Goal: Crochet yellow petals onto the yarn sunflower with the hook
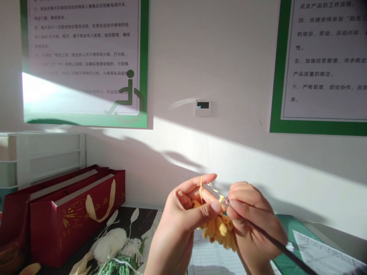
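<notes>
My left hand pinches a yellow crochet piece between thumb and fingers. Its index finger is stretched out, with a strand of yellow yarn looped round it and running toward the work. Closed around a crochet hook is my right hand. The hook's dark handle slants down to the lower right, and its tip lies at the top edge of the crochet piece, close to my left thumb. Ruffled yellow stitches hang below both hands. My palms hide part of the piece.
Red gift bags stand at the left beside a white drawer unit. White yarn and green yarn lie on the dark table. Printed paper lies beneath my hands, a green cutting mat to the right.
</notes>
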`<action>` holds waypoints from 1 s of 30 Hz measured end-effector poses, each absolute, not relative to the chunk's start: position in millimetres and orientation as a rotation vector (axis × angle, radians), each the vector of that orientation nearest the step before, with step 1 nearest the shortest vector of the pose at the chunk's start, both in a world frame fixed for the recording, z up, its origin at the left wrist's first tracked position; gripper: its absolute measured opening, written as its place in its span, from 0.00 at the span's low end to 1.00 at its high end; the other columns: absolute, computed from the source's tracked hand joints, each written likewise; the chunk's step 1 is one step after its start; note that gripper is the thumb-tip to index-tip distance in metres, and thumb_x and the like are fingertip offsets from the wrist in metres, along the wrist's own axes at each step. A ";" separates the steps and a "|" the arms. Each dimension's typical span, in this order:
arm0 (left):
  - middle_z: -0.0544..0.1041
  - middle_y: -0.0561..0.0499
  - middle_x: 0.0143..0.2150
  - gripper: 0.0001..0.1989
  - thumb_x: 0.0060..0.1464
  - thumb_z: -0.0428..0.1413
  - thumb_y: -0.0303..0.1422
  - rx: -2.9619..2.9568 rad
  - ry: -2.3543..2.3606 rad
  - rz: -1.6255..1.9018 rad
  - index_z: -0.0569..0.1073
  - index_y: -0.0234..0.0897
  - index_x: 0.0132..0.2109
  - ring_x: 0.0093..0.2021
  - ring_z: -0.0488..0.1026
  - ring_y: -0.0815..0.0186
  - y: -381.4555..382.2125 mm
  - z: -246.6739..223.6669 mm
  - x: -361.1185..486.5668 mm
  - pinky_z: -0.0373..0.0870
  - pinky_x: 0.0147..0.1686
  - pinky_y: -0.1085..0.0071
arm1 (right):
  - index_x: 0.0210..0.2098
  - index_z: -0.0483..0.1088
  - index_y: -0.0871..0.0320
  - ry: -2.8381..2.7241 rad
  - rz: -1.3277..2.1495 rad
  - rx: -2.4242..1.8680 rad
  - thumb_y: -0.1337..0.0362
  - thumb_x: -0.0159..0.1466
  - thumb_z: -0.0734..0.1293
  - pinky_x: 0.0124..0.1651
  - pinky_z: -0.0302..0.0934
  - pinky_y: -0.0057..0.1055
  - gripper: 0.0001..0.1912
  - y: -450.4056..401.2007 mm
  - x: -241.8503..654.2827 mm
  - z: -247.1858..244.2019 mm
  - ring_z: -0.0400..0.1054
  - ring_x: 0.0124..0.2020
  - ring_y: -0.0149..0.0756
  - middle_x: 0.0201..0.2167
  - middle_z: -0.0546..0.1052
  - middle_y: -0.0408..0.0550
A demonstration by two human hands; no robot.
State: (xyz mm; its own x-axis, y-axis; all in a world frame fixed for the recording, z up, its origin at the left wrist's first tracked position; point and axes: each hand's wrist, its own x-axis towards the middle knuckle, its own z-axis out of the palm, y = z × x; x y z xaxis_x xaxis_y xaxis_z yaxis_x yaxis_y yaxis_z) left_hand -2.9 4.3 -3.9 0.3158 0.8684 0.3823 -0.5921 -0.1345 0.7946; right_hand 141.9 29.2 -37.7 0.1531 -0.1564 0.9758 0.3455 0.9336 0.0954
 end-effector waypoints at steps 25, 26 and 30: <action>0.78 0.53 0.29 0.17 0.42 0.76 0.28 1.129 0.352 1.412 0.86 0.36 0.42 0.30 0.76 0.71 2.7 -4.3 -0.4 0.72 0.30 0.80 | 0.43 0.71 0.48 -1.252 0.405 -0.186 0.64 0.74 0.64 0.44 0.70 0.35 0.04 29.8 133.9 -40.3 0.78 0.40 0.36 0.35 0.80 0.42; 0.78 0.53 0.28 0.16 0.43 0.76 0.27 1.127 0.349 1.418 0.86 0.35 0.42 0.29 0.75 0.71 2.7 -4.1 0.0 0.71 0.29 0.81 | 0.43 0.70 0.49 -1.244 0.396 -0.190 0.64 0.74 0.64 0.45 0.70 0.35 0.04 30.5 135.0 -40.7 0.78 0.39 0.36 0.36 0.80 0.42; 0.80 0.53 0.28 0.13 0.46 0.74 0.24 1.118 0.316 1.408 0.85 0.33 0.41 0.26 0.75 0.74 2.2 -3.1 1.6 0.71 0.27 0.82 | 0.42 0.70 0.49 -1.222 0.393 -0.217 0.64 0.75 0.64 0.44 0.69 0.35 0.05 32.9 140.3 -42.4 0.77 0.40 0.36 0.36 0.80 0.43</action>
